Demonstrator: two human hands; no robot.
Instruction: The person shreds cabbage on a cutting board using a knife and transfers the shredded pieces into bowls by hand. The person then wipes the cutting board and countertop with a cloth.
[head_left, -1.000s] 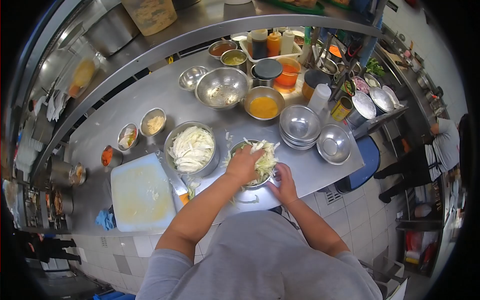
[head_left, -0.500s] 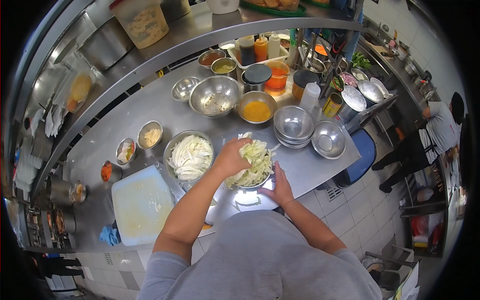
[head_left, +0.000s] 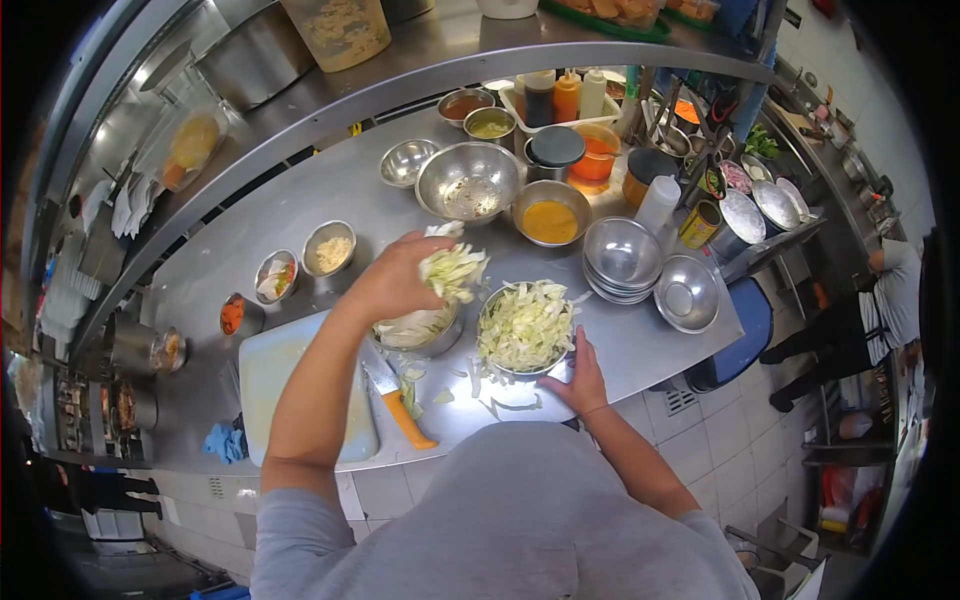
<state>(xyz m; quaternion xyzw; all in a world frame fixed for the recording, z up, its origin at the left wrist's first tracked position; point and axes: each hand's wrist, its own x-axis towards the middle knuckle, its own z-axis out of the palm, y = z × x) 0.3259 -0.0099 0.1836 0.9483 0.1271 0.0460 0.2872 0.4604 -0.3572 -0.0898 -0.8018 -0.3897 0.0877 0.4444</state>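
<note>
My left hand (head_left: 402, 277) is closed around a bunch of shredded cabbage (head_left: 453, 271) and hangs over a steel bowl (head_left: 437, 341) of white shredded cabbage, hiding part of it. To the right, a smaller bowl is heaped with pale green shredded cabbage (head_left: 525, 326). My right hand (head_left: 583, 378) rests against that bowl's lower right side, fingers apart. A knife with an orange handle (head_left: 408, 420) lies below the larger bowl, beside a white cutting board (head_left: 300, 390). Cabbage scraps lie on the steel table around the knife and the smaller bowl.
Stacked steel bowls (head_left: 622, 252) and a single bowl (head_left: 687, 293) stand at right. Behind are a large mixing bowl (head_left: 468, 182), a bowl of yellow liquid (head_left: 550, 219) and sauce bottles (head_left: 566, 97). Small ingredient bowls stand at left. A person (head_left: 862, 315) is at far right.
My left hand has lifted cabbage from the smaller bowl and carried it left, over the larger bowl. My right hand has stayed beside the smaller bowl. The knife is now uncovered.
</note>
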